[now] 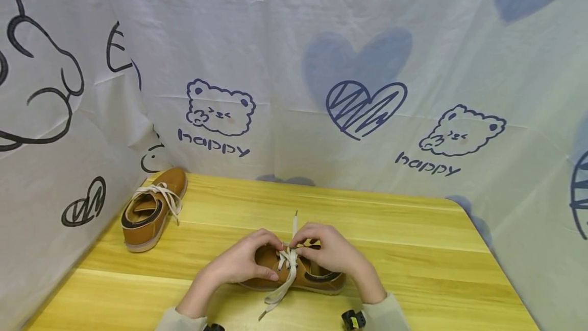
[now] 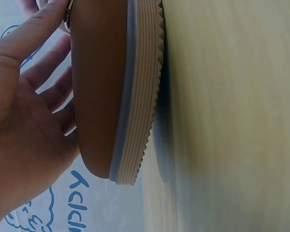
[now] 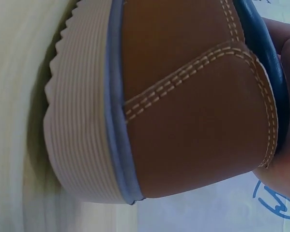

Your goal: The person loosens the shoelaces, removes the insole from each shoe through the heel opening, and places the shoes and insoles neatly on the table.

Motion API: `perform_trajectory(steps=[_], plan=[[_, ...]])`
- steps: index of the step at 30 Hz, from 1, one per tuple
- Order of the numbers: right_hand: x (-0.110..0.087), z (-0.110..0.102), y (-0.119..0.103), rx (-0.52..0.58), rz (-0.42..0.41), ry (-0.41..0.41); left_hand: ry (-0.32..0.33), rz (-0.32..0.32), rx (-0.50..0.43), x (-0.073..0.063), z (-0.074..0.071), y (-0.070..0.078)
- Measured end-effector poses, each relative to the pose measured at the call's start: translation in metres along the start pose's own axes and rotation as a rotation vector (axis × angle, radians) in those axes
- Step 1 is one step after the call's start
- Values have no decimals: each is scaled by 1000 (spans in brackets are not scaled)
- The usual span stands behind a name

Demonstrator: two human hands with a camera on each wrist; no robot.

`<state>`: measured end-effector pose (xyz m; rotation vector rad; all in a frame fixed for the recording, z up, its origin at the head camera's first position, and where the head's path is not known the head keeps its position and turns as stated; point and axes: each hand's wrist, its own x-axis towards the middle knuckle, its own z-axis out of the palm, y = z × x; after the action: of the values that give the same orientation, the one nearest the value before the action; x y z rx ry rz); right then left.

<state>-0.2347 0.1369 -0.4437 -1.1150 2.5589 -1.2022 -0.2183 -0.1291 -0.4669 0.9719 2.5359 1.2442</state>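
Note:
A brown shoe (image 1: 317, 282) with a dark padded collar lies on the table in front of me, its toe to the left. White shoelaces (image 1: 287, 282) cross over its tongue; one tipped end points away toward the back, the other trails over the near side onto the table. My left hand (image 1: 243, 259) spans the toe, thumb on the near side and index fingertip by the laces. Over the opening, my right hand (image 1: 328, 249) pinches the shoelace between thumb and index finger. The left wrist view shows the shoe's ridged sole (image 2: 145, 82); the right wrist view, its stitched heel (image 3: 193, 130).
A matching brown shoe (image 1: 144, 229) stands at the table's left back edge, its white laces (image 1: 161, 191) tied in a bow. The yellow wood-grain table (image 1: 413, 249) meets a printed white curtain (image 1: 285, 65) at the back and left.

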Motion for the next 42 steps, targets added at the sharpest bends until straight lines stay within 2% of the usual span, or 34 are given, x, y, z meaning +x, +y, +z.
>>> perform_trajectory(steps=[5,12,28,34,42], plan=[[0,-1,1,22,-38,-43,2,5,9,0,0,1],[-1,0,1,21,-33,-67,4,8,16,0,0,1],[0,0,0,-65,-65,-91,-6,-18,-1,-1,-1,4],[-1,1,0,-75,-61,-82,-6,-19,-4,0,-1,3],[-1,-1,-1,-18,-72,-48,1,-12,2,-1,-1,4]])
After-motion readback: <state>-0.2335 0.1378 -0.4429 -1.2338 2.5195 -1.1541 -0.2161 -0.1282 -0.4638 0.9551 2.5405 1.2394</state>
